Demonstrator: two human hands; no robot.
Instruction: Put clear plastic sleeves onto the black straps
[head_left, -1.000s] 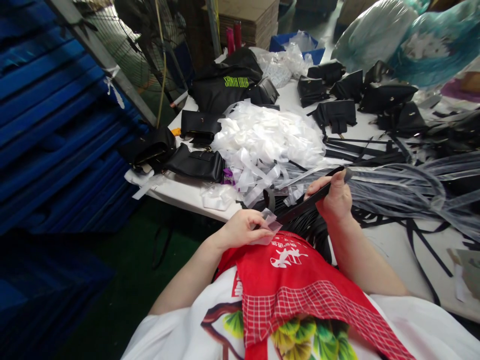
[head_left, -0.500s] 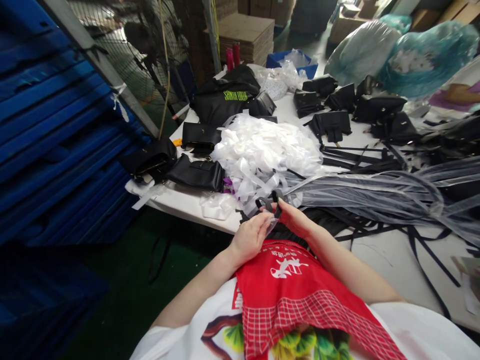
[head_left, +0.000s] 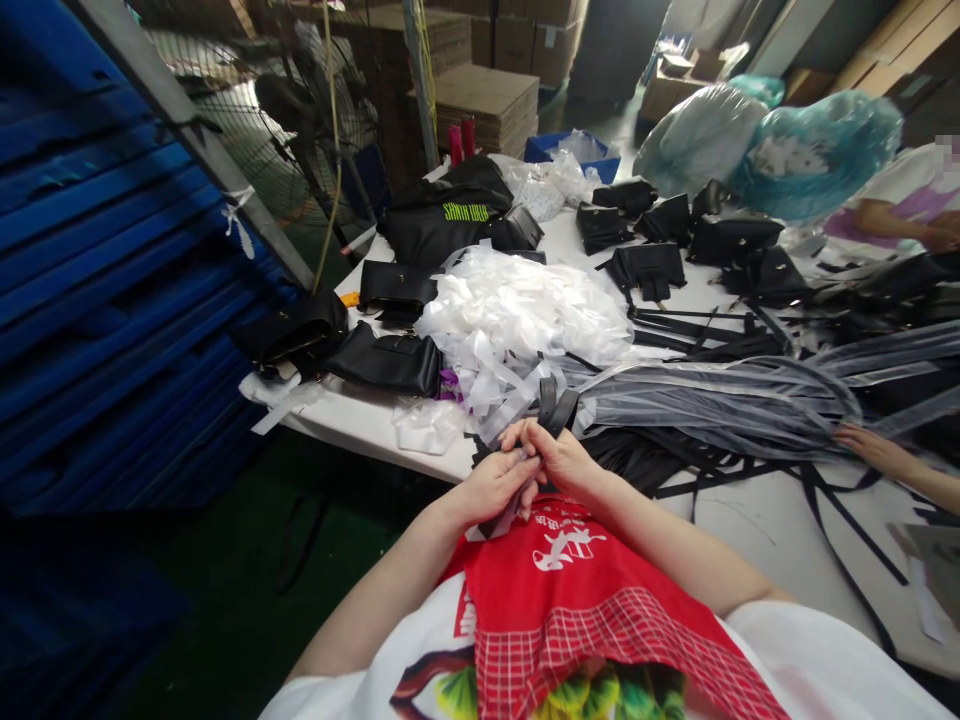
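My left hand [head_left: 496, 486] and my right hand [head_left: 561, 460] meet in front of my red apron, fingers closed around a black strap [head_left: 553, 408]. Looped ends of the strap stick up above my right hand. A dark, partly see-through piece [head_left: 504, 515] hangs below my left fingers; whether it is a plastic sleeve on the strap I cannot tell. Just beyond my hands lies a heap of white plastic strips [head_left: 525, 305]. To the right runs a bundle of straps in clear plastic sleeves [head_left: 697, 395], with bare black straps [head_left: 637, 452] under it.
Black handbags [head_left: 390, 360] sit along the table's left edge, and several more [head_left: 649, 268] at the back. Blue stacked panels [head_left: 135, 260] rise on the left. A co-worker's hand [head_left: 874, 447] reaches to the strap bundle from the right; another person [head_left: 900, 210] sits behind.
My right hand has closed over the strap, and both hands have drawn closer together. The strap's loops now stand higher. A co-worker's hand has come in at the right.
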